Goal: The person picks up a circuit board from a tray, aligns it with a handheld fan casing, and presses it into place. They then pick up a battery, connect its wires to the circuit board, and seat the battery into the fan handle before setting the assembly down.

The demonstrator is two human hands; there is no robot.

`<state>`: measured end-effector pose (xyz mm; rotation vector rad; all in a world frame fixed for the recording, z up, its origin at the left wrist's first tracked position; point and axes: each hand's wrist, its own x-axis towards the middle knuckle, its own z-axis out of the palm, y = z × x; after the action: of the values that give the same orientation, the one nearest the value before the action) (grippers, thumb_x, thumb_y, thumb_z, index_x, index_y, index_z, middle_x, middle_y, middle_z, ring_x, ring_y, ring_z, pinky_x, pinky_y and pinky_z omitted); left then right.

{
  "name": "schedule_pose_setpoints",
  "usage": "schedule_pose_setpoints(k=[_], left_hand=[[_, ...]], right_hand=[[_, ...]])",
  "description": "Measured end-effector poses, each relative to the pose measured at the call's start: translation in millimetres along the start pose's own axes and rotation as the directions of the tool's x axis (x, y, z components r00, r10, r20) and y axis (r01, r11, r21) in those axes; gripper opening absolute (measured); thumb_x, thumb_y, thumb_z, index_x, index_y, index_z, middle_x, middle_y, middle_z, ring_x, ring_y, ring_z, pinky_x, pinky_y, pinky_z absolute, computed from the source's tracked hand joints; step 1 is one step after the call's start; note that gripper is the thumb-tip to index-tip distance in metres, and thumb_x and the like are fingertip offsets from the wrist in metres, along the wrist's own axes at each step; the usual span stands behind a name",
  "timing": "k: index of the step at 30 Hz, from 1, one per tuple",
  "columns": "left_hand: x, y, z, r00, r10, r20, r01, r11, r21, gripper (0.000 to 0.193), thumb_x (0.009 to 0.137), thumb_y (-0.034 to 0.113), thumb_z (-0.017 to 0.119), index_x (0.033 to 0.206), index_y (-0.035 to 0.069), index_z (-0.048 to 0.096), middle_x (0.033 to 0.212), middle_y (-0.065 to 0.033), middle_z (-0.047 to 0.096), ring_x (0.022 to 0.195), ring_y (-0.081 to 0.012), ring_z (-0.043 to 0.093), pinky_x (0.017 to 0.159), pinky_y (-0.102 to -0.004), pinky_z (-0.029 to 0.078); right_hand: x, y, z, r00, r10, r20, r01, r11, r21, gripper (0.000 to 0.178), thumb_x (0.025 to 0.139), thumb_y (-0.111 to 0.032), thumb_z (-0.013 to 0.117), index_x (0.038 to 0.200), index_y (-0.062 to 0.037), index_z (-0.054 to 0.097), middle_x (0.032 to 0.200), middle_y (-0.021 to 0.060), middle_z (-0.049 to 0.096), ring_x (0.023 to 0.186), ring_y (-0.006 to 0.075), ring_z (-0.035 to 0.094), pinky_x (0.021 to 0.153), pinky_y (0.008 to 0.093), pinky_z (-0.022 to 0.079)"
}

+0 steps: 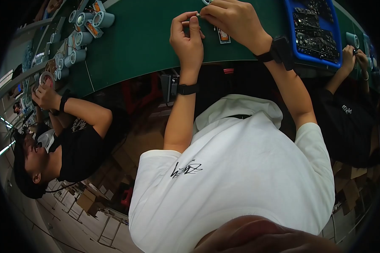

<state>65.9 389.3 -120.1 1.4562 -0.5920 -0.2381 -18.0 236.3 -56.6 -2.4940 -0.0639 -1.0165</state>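
My left hand [188, 40] is raised over the green table, its index finger and thumb curled toward a small whitish piece [198, 15]. From the other side, the fingertips of my right hand [236, 20] pinch the same piece, so the two hands meet at it. It is too small to tell its kind. Below my right hand, a small rectangular part with an orange middle [224, 36] lies on the table, partly covered by the hand. Part of a pale ring-shaped thing [207, 1] shows at the upper edge, behind my right fingers.
A blue tray [299, 57] full of dark circuit boards [314, 40] stands at my right. Several pale-blue cylindrical housings [83, 38] crowd the left side of the green table [135, 38]. One co-worker [84, 122] sits at left holding a round part; another person's hands [354, 59] work at far right.
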Motion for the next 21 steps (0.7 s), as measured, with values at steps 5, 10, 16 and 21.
schedule_pose_setpoints(k=[5,10,16,21], left_hand=[[1,-2,0,1.000,-0.029,0.005,0.029,1.000,-0.005,0.024,0.110,0.028,0.069,0.118,0.006,0.071,0.084,-0.0009,0.066,0.062,-0.0055,0.060,0.054,-0.0205,0.045],[3,-2,-2,0.999,-0.040,0.020,0.040,0.999,0.006,0.022,0.110,0.028,0.070,0.116,0.007,0.073,0.083,0.0000,0.066,0.062,-0.0055,0.059,0.054,-0.0212,0.044],[2,-7,-5,0.999,-0.036,0.041,0.032,0.995,0.093,0.022,0.109,0.028,0.071,0.113,0.007,0.075,0.083,0.0010,0.068,0.067,-0.0055,0.061,0.058,-0.0224,0.045],[4,-8,0,0.998,0.007,0.068,-0.017,0.989,0.150,0.022,0.108,0.029,0.072,0.112,0.007,0.076,0.081,0.0014,0.068,0.071,-0.0054,0.062,0.061,-0.0228,0.046]], right_hand=[[2,-2,-4,0.990,0.084,0.110,-0.077,0.995,-0.061,0.009,0.089,-0.015,0.078,0.089,-0.0079,0.072,0.084,0.0069,0.068,0.080,0.0268,0.071,0.067,0.0390,0.057],[2,2,-4,0.983,0.093,0.156,-0.082,0.994,-0.077,0.009,0.090,-0.015,0.077,0.089,-0.0079,0.072,0.082,0.0069,0.068,0.079,0.0268,0.071,0.067,0.0388,0.057],[3,8,-9,0.990,0.054,0.128,-0.057,0.998,0.024,0.010,0.089,-0.015,0.079,0.088,-0.0081,0.072,0.080,0.0067,0.067,0.077,0.0274,0.070,0.067,0.0394,0.057],[-11,30,6,0.984,-0.142,-0.112,0.152,0.984,0.089,0.012,0.088,-0.016,0.081,0.088,-0.0080,0.072,0.080,0.0066,0.067,0.077,0.0280,0.070,0.067,0.0404,0.057]])
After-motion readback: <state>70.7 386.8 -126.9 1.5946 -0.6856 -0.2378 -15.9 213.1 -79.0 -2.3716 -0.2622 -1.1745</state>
